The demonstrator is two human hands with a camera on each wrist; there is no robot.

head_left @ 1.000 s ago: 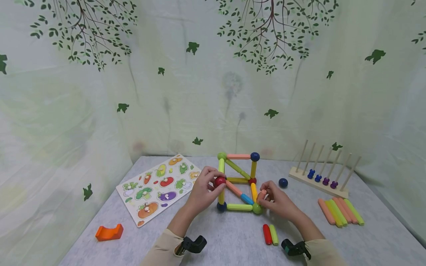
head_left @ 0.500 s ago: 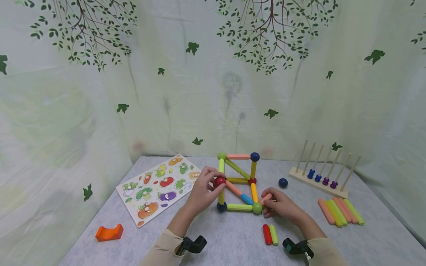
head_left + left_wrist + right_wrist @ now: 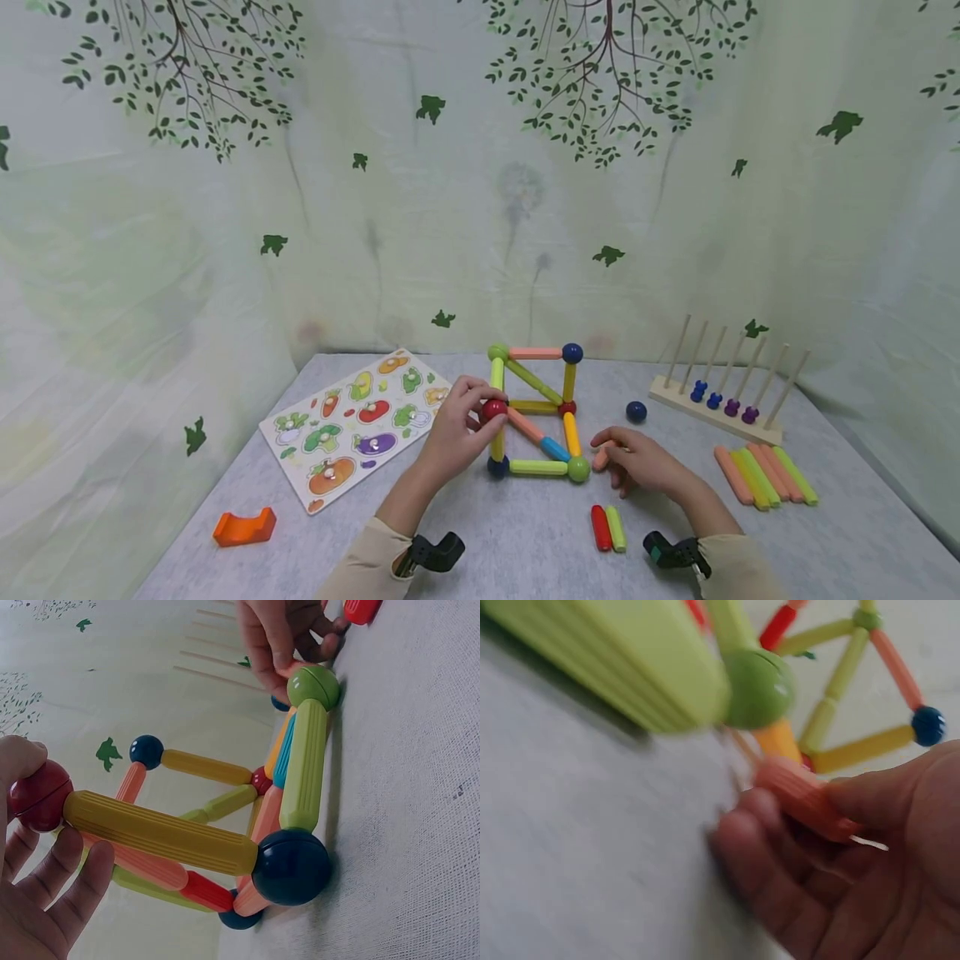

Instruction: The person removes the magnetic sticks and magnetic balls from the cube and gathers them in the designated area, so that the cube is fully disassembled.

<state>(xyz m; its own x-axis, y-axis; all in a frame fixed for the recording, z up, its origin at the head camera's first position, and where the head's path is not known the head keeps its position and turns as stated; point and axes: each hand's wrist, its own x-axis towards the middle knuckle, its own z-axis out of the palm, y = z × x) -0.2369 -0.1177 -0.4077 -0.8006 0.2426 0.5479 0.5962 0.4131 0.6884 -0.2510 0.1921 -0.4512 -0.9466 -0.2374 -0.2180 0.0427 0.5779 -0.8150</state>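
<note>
In the head view, a frame of coloured sticks and balls stands mid-table. My left hand [image 3: 459, 437] pinches the red ball [image 3: 494, 409] at its near upper left corner; a yellow stick [image 3: 161, 831] runs down from that ball to a dark blue ball [image 3: 291, 867]. Just right of the frame, my right hand [image 3: 645, 462] holds a short coral stick [image 3: 799, 795] between thumb and fingers. This stick is apart from the green ball [image 3: 578, 469] at the near right corner. Behind the fingers, part of the stick is hidden.
A loose blue ball [image 3: 636, 412] lies behind the right hand, near a pegged wooden stand [image 3: 712, 410]. Several sticks [image 3: 765, 477] lie at right; a red stick [image 3: 601, 528] and a green one sit in front. At left are a vegetable puzzle board [image 3: 352, 483] and an orange block [image 3: 244, 527].
My right hand has drawn the coral stick rightward, away from the green ball. The left hand stays on the red ball, and the frame keeps its shape.
</note>
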